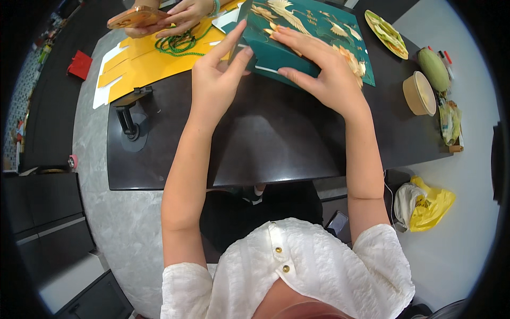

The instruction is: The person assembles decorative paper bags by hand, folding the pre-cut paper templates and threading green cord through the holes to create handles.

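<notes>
A dark green cardboard box [319, 29] with gold and white cranes and flowers lies at the far side of the dark table, partly folded. My left hand [219, 80] grips its left end, the thumb and fingers on either side of the side flap. Across the near edge, my right hand [326, 66] has its fingers on the printed face and its thumb below on the edge panel. A pale strip shows along that edge between my hands. The inside of the box is hidden.
Flat yellow cartons [146, 64] bear a coiled green cord [178, 47]. Another person's hands [186, 13] hold an orange-cased phone [137, 17]. A black stand [127, 121] occupies the table's left. Rightward are a yellow plate [392, 40], green melon [433, 69] and paper bowl [417, 94].
</notes>
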{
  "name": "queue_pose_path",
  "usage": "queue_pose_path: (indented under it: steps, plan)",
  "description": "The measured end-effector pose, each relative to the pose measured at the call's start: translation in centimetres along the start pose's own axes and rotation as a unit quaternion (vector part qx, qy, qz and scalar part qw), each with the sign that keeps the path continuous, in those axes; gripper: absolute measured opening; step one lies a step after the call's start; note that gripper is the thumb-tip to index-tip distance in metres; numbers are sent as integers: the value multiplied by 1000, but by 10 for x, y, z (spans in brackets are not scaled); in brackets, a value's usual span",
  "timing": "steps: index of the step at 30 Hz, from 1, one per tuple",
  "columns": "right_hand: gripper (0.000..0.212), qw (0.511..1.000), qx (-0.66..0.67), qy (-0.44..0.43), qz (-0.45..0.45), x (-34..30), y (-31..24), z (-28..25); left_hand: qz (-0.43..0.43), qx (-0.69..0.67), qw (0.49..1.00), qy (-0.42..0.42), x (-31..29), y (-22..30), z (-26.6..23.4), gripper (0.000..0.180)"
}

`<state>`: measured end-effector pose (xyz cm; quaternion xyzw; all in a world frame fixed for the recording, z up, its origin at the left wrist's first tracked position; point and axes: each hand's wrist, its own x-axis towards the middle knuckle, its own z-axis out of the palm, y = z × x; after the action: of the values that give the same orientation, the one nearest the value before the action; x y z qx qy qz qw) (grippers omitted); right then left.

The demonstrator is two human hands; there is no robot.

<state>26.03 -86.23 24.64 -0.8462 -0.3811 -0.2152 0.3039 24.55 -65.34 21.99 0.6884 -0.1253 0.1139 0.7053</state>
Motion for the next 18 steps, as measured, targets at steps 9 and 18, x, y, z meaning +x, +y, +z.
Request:
queue_pose_path:
  steps: [9, 18]
  plan:
    - [51, 999, -13, -11, 35, -1, -5, -6, 14, -8, 999, -29, 0, 2, 1, 47]
    - [49, 999, 15, 7, 39, -3, 2, -9, 72, 5, 997, 4, 3, -6, 5, 26]
